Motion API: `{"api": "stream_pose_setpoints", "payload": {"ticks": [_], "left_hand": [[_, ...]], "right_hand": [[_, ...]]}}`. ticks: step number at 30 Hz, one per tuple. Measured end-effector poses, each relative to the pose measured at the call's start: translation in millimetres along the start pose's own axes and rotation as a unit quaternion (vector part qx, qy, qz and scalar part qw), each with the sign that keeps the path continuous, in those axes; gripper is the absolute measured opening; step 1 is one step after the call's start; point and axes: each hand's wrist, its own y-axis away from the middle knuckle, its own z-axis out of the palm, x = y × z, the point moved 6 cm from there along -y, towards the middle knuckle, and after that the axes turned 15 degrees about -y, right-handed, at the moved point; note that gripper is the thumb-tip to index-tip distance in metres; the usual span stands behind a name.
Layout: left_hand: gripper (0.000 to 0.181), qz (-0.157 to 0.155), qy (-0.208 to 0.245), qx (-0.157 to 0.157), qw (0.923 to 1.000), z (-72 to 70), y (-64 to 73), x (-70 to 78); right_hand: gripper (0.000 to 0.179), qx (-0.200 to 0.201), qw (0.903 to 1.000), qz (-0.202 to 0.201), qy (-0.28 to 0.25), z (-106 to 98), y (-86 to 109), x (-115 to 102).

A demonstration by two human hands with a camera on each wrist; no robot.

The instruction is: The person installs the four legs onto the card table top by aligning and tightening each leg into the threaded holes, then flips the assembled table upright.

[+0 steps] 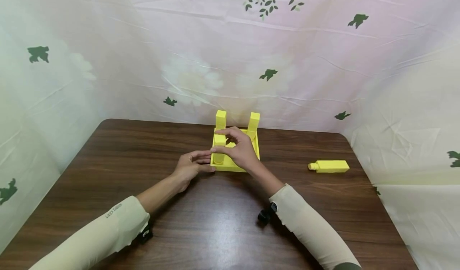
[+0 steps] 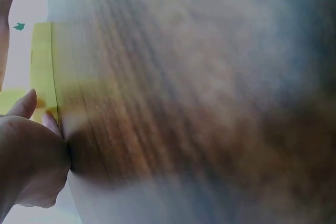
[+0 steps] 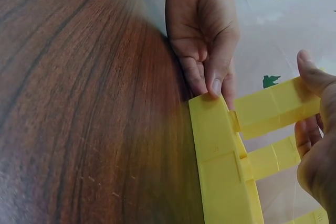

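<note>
A shallow yellow tray (image 1: 234, 168) sits toward the back of the table. My right hand (image 1: 241, 147) pinches a yellow bottle-shaped block (image 1: 220, 140) between thumb and fingers, upright at the tray's front left. In the right wrist view, this block (image 3: 275, 106) has its narrow end down at the tray; how deep it goes I cannot tell. My left hand (image 1: 191, 168) touches the tray's left side near the front corner, its fingers fairly straight. Similar blocks stand at the back left (image 1: 221, 119) and back right (image 1: 253, 122) of the tray.
Another yellow bottle-shaped block (image 1: 332, 166) lies on its side at the right of the brown wooden table (image 1: 151, 150), its round neck pointing left. A pale cloth (image 1: 136, 62) with leaf and bird prints hangs behind the table and along both sides.
</note>
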Motion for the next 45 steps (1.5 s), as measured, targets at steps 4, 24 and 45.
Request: {"api": "stream_pose_setpoints", "payload": {"ticks": [4, 24, 45], "left_hand": [[0.065, -0.004, 0.0, -0.001, 1.0, -0.1, -0.4, 0.2], [0.064, -0.005, 0.002, -0.006, 1.0, -1.7, -0.8, -0.8], [0.064, -0.004, 0.004, -0.007, 1.0, -1.5, -1.9, -0.7]], "right_hand": [[0.051, 0.004, 0.9997, 0.002, 0.026, -1, -1.1, 2], [0.047, 0.0, 0.999, 0.035, -0.027, -3, 3.1, 8], [0.047, -0.012, 0.9985, 0.021, -0.048, -2, 9.1, 11]]}}
